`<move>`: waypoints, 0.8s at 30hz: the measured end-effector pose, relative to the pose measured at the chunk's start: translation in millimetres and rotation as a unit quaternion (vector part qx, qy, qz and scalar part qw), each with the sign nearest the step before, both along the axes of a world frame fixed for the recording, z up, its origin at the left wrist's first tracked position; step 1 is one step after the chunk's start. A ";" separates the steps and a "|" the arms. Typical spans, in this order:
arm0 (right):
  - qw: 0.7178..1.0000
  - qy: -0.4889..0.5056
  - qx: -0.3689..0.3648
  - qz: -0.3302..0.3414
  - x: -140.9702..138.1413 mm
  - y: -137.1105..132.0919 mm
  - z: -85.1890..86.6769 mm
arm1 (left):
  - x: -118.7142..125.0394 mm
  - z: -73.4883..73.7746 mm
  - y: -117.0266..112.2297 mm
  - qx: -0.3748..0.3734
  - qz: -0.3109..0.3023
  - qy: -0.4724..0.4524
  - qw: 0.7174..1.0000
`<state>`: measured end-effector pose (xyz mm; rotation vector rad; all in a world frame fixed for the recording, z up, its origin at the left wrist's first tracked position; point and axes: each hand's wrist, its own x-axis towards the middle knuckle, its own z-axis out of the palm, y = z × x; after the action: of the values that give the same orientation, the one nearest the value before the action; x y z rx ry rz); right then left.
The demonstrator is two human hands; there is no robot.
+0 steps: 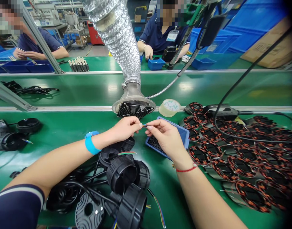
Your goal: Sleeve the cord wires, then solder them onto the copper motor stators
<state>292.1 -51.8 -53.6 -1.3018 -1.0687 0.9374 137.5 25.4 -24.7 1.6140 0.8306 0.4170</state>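
Observation:
Just in front of the round fan vent, my hands meet fingertip to fingertip. My left hand is closed in a pinch on thin wires, of which a short coloured stretch shows. Thumb and forefinger of my right hand pinch the other end, where something small and dark shows; I cannot make out its kind. Beneath the right hand is a blue bin of small black pieces. Black plastic motor housings with cables and coloured wire ends lie below my left wrist.
Copper-wound stators cover the right side of the green bench. A silver duct hangs over the fan vent. A tape roll stands beside it. A black cable loops at right. Two people sit across the bench.

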 end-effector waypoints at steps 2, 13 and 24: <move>0.999 -0.044 -0.003 -0.009 -0.5 -0.6 -2.7 | -0.1 0.9 -0.4 0.008 -0.005 0.003 1.000; 0.997 -0.009 -0.055 0.046 6.2 -1.8 7.3 | -0.5 1.2 0.7 0.011 -0.008 0.012 1.000; 0.997 -0.076 -0.004 0.006 5.2 -3.9 6.7 | -0.9 5.7 -1.1 0.018 -0.017 0.022 0.999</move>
<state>297.2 -55.6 -46.9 -1.3930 -1.1920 0.8633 136.6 24.3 -19.0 1.6740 0.8309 0.3748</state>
